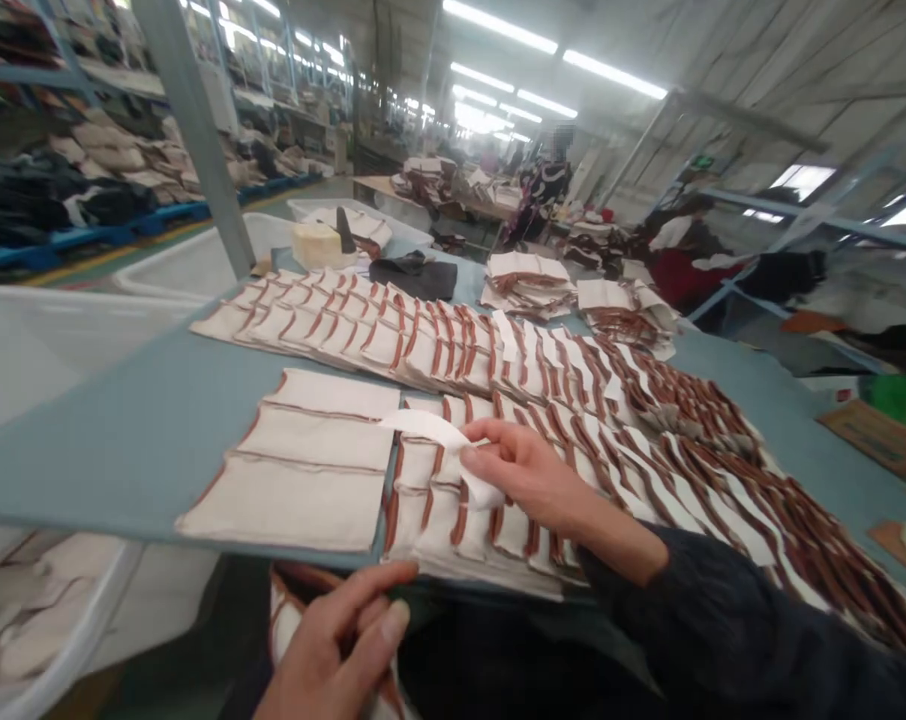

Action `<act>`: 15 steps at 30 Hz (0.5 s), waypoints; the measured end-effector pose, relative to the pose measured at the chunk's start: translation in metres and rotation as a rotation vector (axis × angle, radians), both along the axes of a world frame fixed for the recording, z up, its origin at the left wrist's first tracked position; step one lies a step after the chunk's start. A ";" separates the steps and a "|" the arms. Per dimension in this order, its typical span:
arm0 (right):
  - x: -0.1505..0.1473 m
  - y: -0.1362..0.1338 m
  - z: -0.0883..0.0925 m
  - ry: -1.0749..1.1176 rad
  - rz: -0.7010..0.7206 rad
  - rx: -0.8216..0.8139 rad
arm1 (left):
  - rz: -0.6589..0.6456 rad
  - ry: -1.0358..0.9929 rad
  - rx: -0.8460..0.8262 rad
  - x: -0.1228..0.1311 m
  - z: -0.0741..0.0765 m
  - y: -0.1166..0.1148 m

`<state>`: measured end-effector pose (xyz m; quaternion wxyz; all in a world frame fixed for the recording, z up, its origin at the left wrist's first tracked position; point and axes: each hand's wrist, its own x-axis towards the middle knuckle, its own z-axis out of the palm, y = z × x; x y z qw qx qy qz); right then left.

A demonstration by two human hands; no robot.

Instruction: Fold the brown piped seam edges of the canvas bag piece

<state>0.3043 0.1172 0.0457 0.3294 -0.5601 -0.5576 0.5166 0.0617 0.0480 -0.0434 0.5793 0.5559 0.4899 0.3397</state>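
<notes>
My right hand (532, 475) pinches a curved white strip (430, 425), which looks like paper, between thumb and fingers. The strip hangs over overlapping rows of cream fabric pieces (442, 520) with brown edges. At the table's front edge, my left hand (348, 635) has its index finger stretched toward the nearest fabric piece and the other fingers loosely bent. Its thumb stands apart from the index finger, and I see nothing between them. Left of the rows lie cream panels (295, 500) with brown edges, overlapped flat.
The blue-grey table (123, 410) carries another long fabric row (363, 325), with stacks (528, 280) and a dark cloth (414, 275) behind. White bins (70, 345) stand at left beside a grey post (198, 140). A person (543, 190) stands farther back.
</notes>
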 end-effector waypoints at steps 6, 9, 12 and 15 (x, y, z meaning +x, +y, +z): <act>-0.042 -0.124 -0.048 -0.126 0.106 -0.051 | -0.091 -0.249 -0.167 0.007 -0.003 -0.019; -0.044 -0.155 -0.074 -0.186 0.113 -0.015 | 0.043 -0.268 -0.272 0.011 -0.008 -0.036; -0.039 -0.167 -0.093 -0.221 0.054 0.009 | 0.063 -0.218 -0.240 0.015 -0.007 -0.044; -0.035 -0.174 -0.106 -0.261 0.009 0.008 | 0.002 -0.149 -0.132 0.019 -0.001 -0.041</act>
